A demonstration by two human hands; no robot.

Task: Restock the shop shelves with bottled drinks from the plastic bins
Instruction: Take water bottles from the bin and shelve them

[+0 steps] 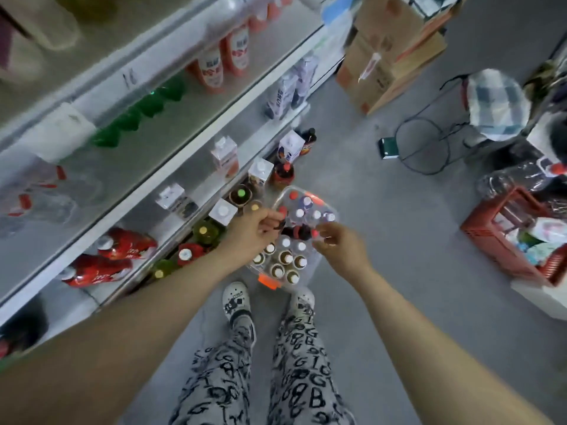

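A clear plastic bin (333,213) with orange latches stands on the floor in front of my feet. It holds several upright bottles: white-capped tea bottles (285,257) at the near end, dark red-capped bottles (297,232) in the middle, and clear bottles (306,204) at the far end. My left hand (253,230) reaches in from the left and its fingers pinch the top of a dark bottle. My right hand (342,248) comes in from the right with its fingers curled round a neighbouring dark red-capped bottle (314,233).
White shop shelves (144,194) run along the left with cartons, green bottles and red packs. More bottles (202,233) stand on the floor row beside the bin. A red crate (491,240) is at the right, with cardboard boxes (386,56) and a wire stool (423,145) behind.
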